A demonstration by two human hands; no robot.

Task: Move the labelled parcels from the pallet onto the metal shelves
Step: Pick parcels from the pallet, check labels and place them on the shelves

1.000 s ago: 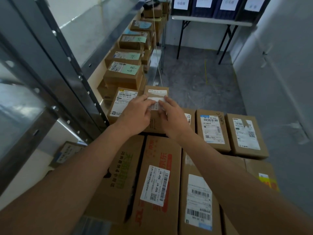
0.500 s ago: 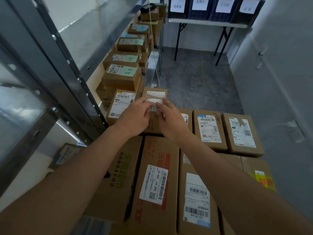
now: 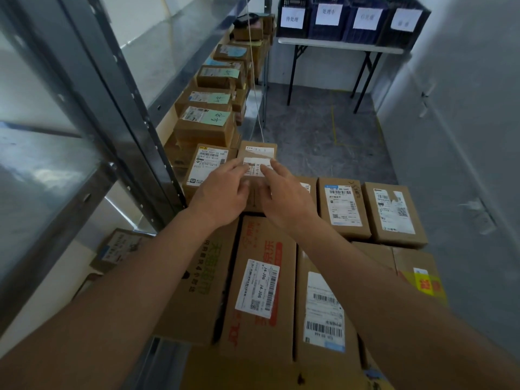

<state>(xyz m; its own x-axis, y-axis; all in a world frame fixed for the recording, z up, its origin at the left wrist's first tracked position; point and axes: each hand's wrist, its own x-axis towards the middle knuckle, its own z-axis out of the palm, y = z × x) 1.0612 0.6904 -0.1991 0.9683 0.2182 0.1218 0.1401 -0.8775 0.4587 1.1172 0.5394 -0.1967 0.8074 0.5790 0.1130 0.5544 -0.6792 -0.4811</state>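
Note:
A small brown parcel (image 3: pixel 258 148) lies at the far left of the pallet's stack, beside the shelf. My left hand (image 3: pixel 222 192) and my right hand (image 3: pixel 284 195) both rest on top of it. Their fingertips touch a white label (image 3: pixel 256 169) on its lid from either side. The fingers look fairly straight, and most of the lid is hidden under the hands. Several more labelled parcels (image 3: pixel 263 280) cover the pallet in front of me. The metal shelves (image 3: pixel 157 60) run along the left, and a row of labelled parcels (image 3: pixel 206 125) stands on the lower level.
A thin cord (image 3: pixel 254 80) hangs down just beyond the parcel. At the far end a white folding table (image 3: pixel 337 45) carries dark crates (image 3: pixel 365 18) with paper signs. Grey floor (image 3: pixel 323 136) lies open between pallet and table; a wall runs along the right.
Both hands have stayed on the parcel's label, with only small finger shifts. The view has drifted slightly.

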